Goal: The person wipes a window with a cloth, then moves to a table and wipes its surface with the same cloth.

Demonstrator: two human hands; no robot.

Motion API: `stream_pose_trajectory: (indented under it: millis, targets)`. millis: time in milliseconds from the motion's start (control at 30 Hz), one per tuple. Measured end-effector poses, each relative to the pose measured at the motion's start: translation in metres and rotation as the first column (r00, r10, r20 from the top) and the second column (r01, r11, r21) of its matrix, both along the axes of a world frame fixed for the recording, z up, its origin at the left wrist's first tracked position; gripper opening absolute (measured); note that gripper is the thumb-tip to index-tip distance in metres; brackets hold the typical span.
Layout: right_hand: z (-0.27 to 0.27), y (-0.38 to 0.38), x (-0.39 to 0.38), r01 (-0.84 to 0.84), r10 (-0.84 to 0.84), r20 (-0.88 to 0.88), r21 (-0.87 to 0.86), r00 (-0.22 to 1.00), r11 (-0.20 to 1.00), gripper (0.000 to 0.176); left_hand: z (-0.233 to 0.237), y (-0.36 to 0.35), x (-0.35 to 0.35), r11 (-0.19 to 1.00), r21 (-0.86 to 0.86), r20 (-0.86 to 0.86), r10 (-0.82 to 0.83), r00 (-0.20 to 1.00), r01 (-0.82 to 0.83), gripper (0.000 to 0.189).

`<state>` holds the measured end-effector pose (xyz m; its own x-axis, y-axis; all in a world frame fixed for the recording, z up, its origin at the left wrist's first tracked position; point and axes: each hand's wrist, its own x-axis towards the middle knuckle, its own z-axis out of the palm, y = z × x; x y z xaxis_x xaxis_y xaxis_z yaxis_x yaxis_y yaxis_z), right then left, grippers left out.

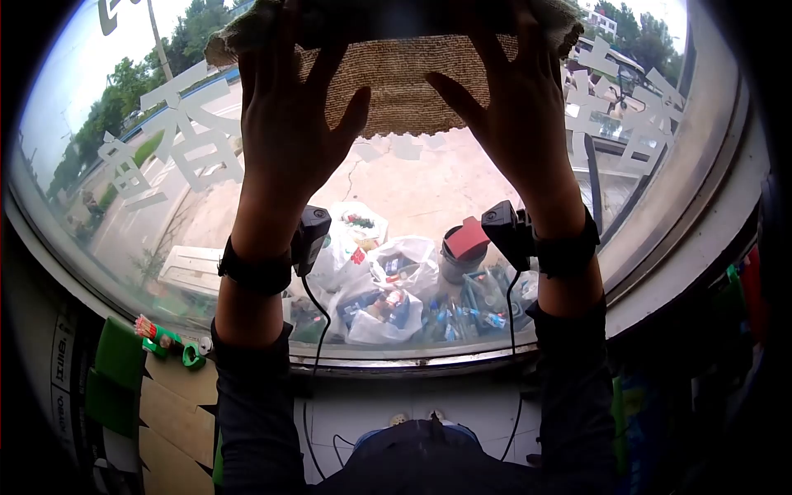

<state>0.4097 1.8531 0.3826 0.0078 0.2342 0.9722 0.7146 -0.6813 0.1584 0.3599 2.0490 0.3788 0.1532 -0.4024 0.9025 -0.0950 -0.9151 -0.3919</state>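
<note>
A coarse brown woven cloth (pixel 388 87) is spread against the upper part of a large window (pixel 404 177). My left hand (pixel 293 115) lies over the cloth's left part, its fingers stretched upward and its thumb out to the side. Over the right part is my right hand (pixel 520 115), also flat with the thumb spread inward. The topmost fingertips are lost in the dark upper edge. A black camera-like device (pixel 312 239) is strapped to my left wrist, and another one (pixel 507 231) to my right, each with a cable hanging down.
Beyond the glass lie white plastic bags (pixel 388 305), plastic bottles (pixel 470 318) and a grey bucket (pixel 459 264) with a red piece in it. Below the window sill (pixel 412 360), cardboard boxes (pixel 177 421) and small green items (pixel 193 356) stand at left.
</note>
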Motion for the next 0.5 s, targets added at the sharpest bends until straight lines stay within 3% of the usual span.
stream_pose_trajectory:
  millis: [33, 100, 133, 233, 267, 367, 400, 433, 500]
  targets:
    - [0.007, 0.002, -0.009, 0.038, -0.038, -0.004, -0.013, 0.999, 0.999, 0.058, 0.003, 0.0, -0.001, 1.0, 0.02, -0.014, 0.015, 1.0, -0.015, 0.058]
    - [-0.013, 0.009, 0.0, -0.007, 0.008, -0.032, 0.034, 0.999, 0.999, 0.058, -0.016, -0.011, -0.003, 0.989, -0.146, -0.007, -0.014, 1.0, 0.013, 0.058]
    - [-0.03, 0.013, 0.007, -0.05, 0.054, -0.056, 0.079, 0.997, 0.996, 0.058, -0.033, -0.012, -0.009, 0.989, -0.145, -0.132, 0.01, 0.991, -0.029, 0.061]
    - [-0.095, 0.01, 0.005, 0.086, -0.092, -0.188, -0.041, 0.978, 0.995, 0.065, -0.093, -0.012, -0.018, 0.973, -0.188, -0.316, 0.066, 0.946, -0.131, 0.064]
    - [-0.103, 0.008, 0.007, 0.083, -0.093, -0.156, -0.065, 0.983, 0.994, 0.065, -0.089, -0.009, -0.017, 0.974, -0.184, -0.305, 0.072, 0.95, -0.133, 0.064]
    - [-0.07, 0.016, 0.007, 0.029, -0.025, -0.091, 0.037, 0.996, 0.999, 0.063, -0.054, -0.007, -0.018, 0.989, -0.146, -0.225, 0.001, 0.974, -0.035, 0.06]
    - [-0.052, 0.019, 0.012, -0.112, 0.117, -0.045, 0.098, 0.992, 0.989, 0.061, -0.031, -0.008, -0.015, 0.992, -0.125, -0.162, 0.014, 0.987, -0.035, 0.059]
    - [-0.028, 0.019, 0.013, -0.103, 0.096, 0.088, 0.083, 0.992, 0.991, 0.058, -0.016, -0.006, -0.011, 0.994, -0.102, -0.089, 0.026, 0.996, -0.035, 0.058]
    - [0.001, 0.019, -0.002, 0.006, -0.008, 0.041, 0.05, 0.999, 0.999, 0.055, -0.008, -0.004, -0.006, 0.997, -0.071, -0.051, -0.002, 0.999, -0.002, 0.057]
